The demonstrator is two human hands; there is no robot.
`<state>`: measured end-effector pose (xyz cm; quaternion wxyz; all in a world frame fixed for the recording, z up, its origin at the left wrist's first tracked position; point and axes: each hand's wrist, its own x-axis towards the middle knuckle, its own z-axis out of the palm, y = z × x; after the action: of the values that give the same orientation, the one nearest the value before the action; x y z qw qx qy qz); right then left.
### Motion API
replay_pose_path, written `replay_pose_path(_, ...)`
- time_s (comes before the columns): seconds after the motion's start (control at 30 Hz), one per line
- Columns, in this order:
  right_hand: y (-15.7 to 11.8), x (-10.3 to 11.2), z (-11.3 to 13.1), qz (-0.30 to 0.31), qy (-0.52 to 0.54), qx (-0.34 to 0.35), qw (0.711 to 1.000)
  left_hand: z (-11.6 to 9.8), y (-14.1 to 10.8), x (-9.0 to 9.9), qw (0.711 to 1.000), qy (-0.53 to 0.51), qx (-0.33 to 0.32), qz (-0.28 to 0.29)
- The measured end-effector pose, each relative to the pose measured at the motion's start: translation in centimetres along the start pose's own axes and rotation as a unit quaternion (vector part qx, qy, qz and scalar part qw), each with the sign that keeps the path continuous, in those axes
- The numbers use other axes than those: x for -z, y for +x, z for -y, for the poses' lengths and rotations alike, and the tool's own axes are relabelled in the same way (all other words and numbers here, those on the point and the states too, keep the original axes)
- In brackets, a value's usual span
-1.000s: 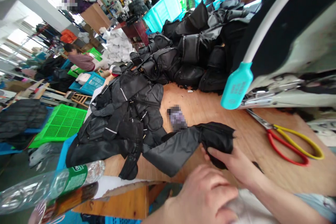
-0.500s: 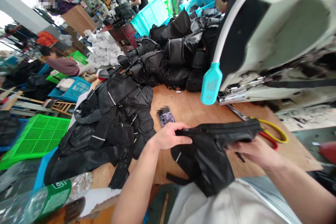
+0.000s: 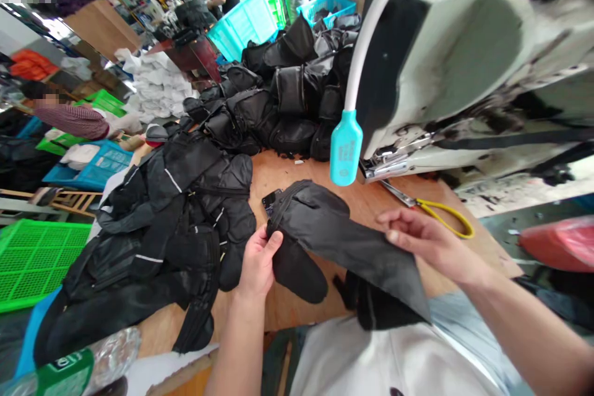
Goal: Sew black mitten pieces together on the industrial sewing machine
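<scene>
My left hand (image 3: 260,260) pinches the edge of an unfinished black bag piece (image 3: 320,229), thumb on top. The piece stretches across in front of me, with a rounded flap hanging under the left hand and its right end draping over my lap. My right hand (image 3: 420,238) is beside the piece's upper right edge, fingers bent and a little apart, gripping nothing visible. A phone (image 3: 268,203) lies partly hidden behind the piece. Scissors with a yellow handle (image 3: 448,216) rest on the wooden table (image 3: 273,167) beyond my right hand.
Black bag pieces (image 3: 153,235) cover the table's left; more black bags (image 3: 288,93) are heaped behind. A sewing machine (image 3: 445,55) and a lamp with a turquoise head (image 3: 346,148) overhang the right. A plastic bottle (image 3: 88,362) and green crate (image 3: 41,263) are left. Two co-workers sit farther off.
The black piece has been turned and spread out, showing its smooth side. My left hand has shifted left and down its edge. My right hand has come up off its underside.
</scene>
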<state>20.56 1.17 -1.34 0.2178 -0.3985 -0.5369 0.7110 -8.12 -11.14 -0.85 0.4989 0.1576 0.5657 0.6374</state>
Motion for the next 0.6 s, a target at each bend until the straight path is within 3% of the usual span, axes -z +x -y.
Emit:
replay_pose_path(0.13, -2.4, 7.6, 2.1, -0.115, -0.155, 0.038, 0.980, 1.7, 0.1, -1.6, 0.998, -0.006, 0.032, 0.058)
replay_pose_path(0.23, -5.1, 9.5, 3.0, -0.204, -0.331, 0.064, 0.919, 3.4, -0.1, -3.4, 0.995, 0.004, 0.047, 0.093)
replay_pose_path(0.3, -6.1, 8.0, 3.4, -0.260, -0.428, 0.080, 0.862, 4.4, -0.5, -4.8, 0.991, 0.023, 0.059, 0.116)
replay_pose_path(0.33, -6.2, 6.6, 3.5, -0.255, -0.457, 0.079, 0.849, 4.8, -0.8, -5.5, 0.989, 0.037, 0.067, 0.127)
replay_pose_path(0.47, -4.6, -0.8, 2.6, -0.095, -0.440, 0.169, 0.877, 5.4, -2.4, -7.7, 0.978, 0.095, 0.079, 0.171)
replay_pose_path(0.53, -3.4, -3.5, 1.6, -0.075, -0.426, 0.159, 0.887, 5.6, -3.1, -8.1, 0.977, 0.109, 0.073, 0.171)
replay_pose_path(0.6, -2.7, -4.9, 0.6, -0.083, -0.404, 0.135, 0.901, 5.8, -3.5, -8.0, 0.982, 0.082, 0.077, 0.149)
